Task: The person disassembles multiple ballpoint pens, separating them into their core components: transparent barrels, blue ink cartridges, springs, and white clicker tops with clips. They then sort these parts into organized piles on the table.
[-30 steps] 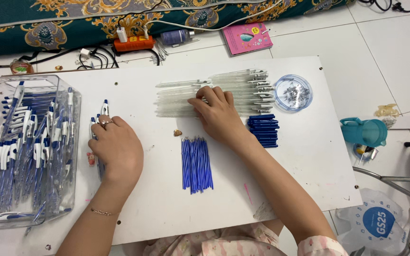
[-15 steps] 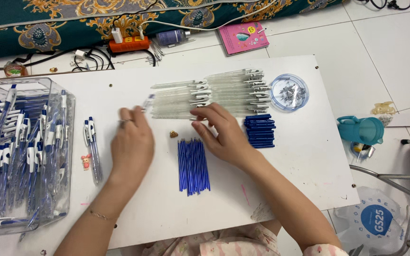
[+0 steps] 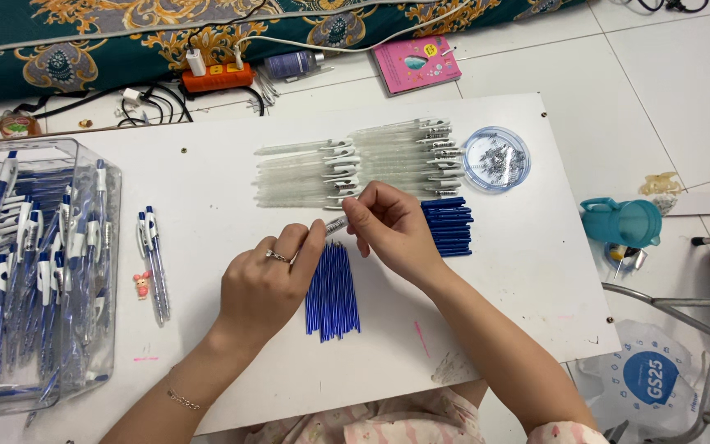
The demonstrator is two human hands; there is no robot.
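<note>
My right hand pinches one clear pen barrel just below the rows of clear barrels. My left hand meets it from the left, its fingertips touching the barrel's near end, a ring on one finger. A loose bunch of blue refills lies under and between both hands. A stack of dark blue pen parts sits right of my right hand. A round clear dish of small springs stands at the board's far right. Two finished blue-and-white pens lie left of my left hand.
A clear box full of finished pens fills the left edge of the white board. On the floor behind are a power strip, cables and a pink booklet. A teal cup and a metal frame stand at the right.
My left hand has left the finished pens at the left and moved right to the middle. My right hand has lifted one clear barrel from the rows and both hands now meet on it.
</note>
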